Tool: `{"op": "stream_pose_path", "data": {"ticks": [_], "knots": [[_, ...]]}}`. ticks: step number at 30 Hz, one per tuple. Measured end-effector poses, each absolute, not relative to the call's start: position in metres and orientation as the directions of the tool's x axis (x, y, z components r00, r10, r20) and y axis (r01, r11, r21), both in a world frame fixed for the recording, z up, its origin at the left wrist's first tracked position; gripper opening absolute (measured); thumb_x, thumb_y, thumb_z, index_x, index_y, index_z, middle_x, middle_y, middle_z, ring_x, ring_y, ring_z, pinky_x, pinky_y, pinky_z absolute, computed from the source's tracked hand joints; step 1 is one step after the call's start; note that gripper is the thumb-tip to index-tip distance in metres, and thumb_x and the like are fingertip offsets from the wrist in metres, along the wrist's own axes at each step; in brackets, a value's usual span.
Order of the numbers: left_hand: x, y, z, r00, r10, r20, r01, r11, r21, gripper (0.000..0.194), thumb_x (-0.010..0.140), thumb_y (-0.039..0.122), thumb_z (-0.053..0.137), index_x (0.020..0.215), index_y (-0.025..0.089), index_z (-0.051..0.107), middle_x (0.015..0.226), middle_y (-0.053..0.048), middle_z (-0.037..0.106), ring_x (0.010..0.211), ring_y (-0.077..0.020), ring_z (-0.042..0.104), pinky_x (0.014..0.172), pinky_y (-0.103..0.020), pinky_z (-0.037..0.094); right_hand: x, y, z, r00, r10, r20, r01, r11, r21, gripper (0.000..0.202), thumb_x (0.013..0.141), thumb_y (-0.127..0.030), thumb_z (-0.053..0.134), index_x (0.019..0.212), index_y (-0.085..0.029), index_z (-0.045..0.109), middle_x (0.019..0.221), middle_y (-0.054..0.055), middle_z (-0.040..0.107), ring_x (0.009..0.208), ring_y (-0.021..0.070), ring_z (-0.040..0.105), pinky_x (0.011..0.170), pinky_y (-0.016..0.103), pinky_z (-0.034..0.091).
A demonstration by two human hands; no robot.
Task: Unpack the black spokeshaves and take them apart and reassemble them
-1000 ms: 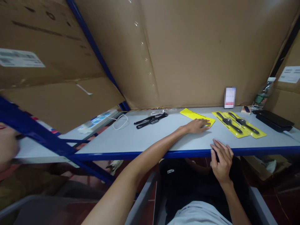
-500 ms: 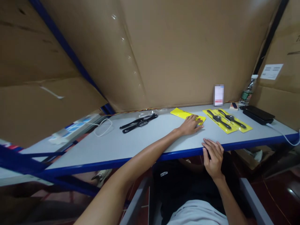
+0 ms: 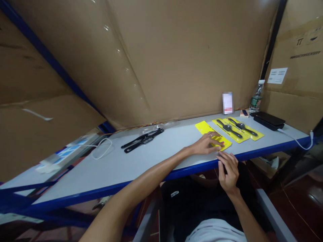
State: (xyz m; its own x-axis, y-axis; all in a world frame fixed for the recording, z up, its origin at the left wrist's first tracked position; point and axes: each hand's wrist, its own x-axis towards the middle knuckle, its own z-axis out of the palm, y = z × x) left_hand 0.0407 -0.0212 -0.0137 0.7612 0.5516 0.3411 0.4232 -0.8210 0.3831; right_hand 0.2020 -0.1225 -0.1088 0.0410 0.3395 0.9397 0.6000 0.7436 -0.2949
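Note:
A yellow printed card (image 3: pixel 205 127) lies flat on the grey table. My left hand (image 3: pixel 208 143) rests on its near part with the fingers spread. Close by, my right hand (image 3: pixel 228 171) hovers at the table's front edge, fingers apart and holding nothing, its fingertips near the card's near corner. Right of the card lie two yellow-backed packs, the first (image 3: pixel 228 129) and the second (image 3: pixel 243 127), each with a black two-handled tool. Black tools (image 3: pixel 143 140) lie together on the left part of the table.
A lit phone (image 3: pixel 227 103) leans on the cardboard at the back. A plastic bottle (image 3: pixel 256 99), a small box (image 3: pixel 244 113) and a black case (image 3: pixel 270 121) with a white cable stand at the right. Another white cable (image 3: pixel 102 148) loops at the left edge. Clear plastic (image 3: pixel 156 126) lies behind the black tools.
The yellow card has shifted toward the front edge and turned under my left hand, which moved nearer my right hand. The camera view has turned slightly right.

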Motion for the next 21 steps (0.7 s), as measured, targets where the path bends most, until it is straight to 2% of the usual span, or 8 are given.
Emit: {"op": "stream_pose_path", "data": {"ticks": [3, 6, 9, 12, 16, 21], "knots": [[0.045, -0.026, -0.012, 0.785, 0.511, 0.351, 0.291, -0.804, 0.518, 0.032, 0.100, 0.047, 0.057, 0.107, 0.028, 0.083, 0.136, -0.011, 0.068, 0.134, -0.0280, 0.057, 0.112, -0.048, 0.044, 0.216, -0.119, -0.108, 0.155, 0.327, 0.932, 0.639, 0.687, -0.347, 0.037, 0.098, -0.010, 0.057, 0.131, -0.024, 0.065, 0.136, 0.013, 0.067, 0.132, 0.0303, 0.060, 0.106, 0.052, 0.048], [0.042, -0.018, -0.013, 0.686, 0.582, 0.438, 0.307, -0.776, 0.551, 0.034, 0.103, 0.044, 0.053, 0.110, 0.026, 0.081, 0.127, -0.011, 0.073, 0.123, -0.0261, 0.063, 0.108, -0.047, 0.047, 0.234, -0.113, -0.104, 0.057, 0.400, 0.915, 0.734, 0.604, -0.310, 0.038, 0.100, -0.019, 0.060, 0.137, -0.024, 0.061, 0.140, 0.014, 0.065, 0.134, 0.0327, 0.057, 0.110, 0.056, 0.044], [0.032, -0.002, -0.017, 0.478, 0.695, 0.537, 0.488, -0.718, 0.496, 0.031, 0.102, 0.035, 0.054, 0.113, 0.022, 0.080, 0.121, -0.012, 0.075, 0.114, -0.0258, 0.067, 0.105, -0.046, 0.050, 0.244, -0.112, -0.098, -0.090, 0.489, 0.867, 0.798, 0.557, -0.231, 0.033, 0.100, -0.030, 0.063, 0.132, -0.025, 0.065, 0.137, 0.011, 0.068, 0.128, 0.0323, 0.060, 0.110, 0.055, 0.041], [0.019, 0.011, -0.019, 0.343, 0.757, 0.555, 0.650, -0.618, 0.441, 0.029, 0.099, 0.025, 0.053, 0.112, 0.017, 0.078, 0.117, -0.013, 0.075, 0.110, -0.0261, 0.068, 0.103, -0.046, 0.051, 0.245, -0.116, -0.092, -0.107, 0.530, 0.841, 0.801, 0.548, -0.243, 0.025, 0.098, -0.037, 0.067, 0.120, -0.025, 0.068, 0.130, 0.010, 0.070, 0.125, 0.0321, 0.060, 0.107, 0.053, 0.042], [0.006, 0.018, -0.020, 0.380, 0.773, 0.508, 0.725, -0.590, 0.356, 0.028, 0.097, 0.022, 0.055, 0.115, 0.018, 0.076, 0.118, -0.010, 0.075, 0.111, -0.0255, 0.067, 0.103, -0.044, 0.051, 0.246, -0.121, -0.089, -0.118, 0.515, 0.849, 0.752, 0.605, -0.263, 0.014, 0.098, -0.037, 0.068, 0.105, -0.025, 0.066, 0.119, 0.008, 0.074, 0.118, 0.0287, 0.065, 0.108, 0.051, 0.041], [0.006, 0.021, -0.024, 0.413, 0.773, 0.482, 0.760, -0.584, 0.285, 0.034, 0.097, 0.023, 0.054, 0.124, 0.016, 0.072, 0.124, -0.012, 0.074, 0.116, -0.0274, 0.065, 0.105, -0.044, 0.050, 0.255, -0.120, -0.086, -0.186, 0.510, 0.840, 0.661, 0.697, -0.278, 0.004, 0.101, -0.028, 0.063, 0.103, -0.026, 0.064, 0.114, 0.005, 0.076, 0.112, 0.0257, 0.069, 0.106, 0.050, 0.043]]}}
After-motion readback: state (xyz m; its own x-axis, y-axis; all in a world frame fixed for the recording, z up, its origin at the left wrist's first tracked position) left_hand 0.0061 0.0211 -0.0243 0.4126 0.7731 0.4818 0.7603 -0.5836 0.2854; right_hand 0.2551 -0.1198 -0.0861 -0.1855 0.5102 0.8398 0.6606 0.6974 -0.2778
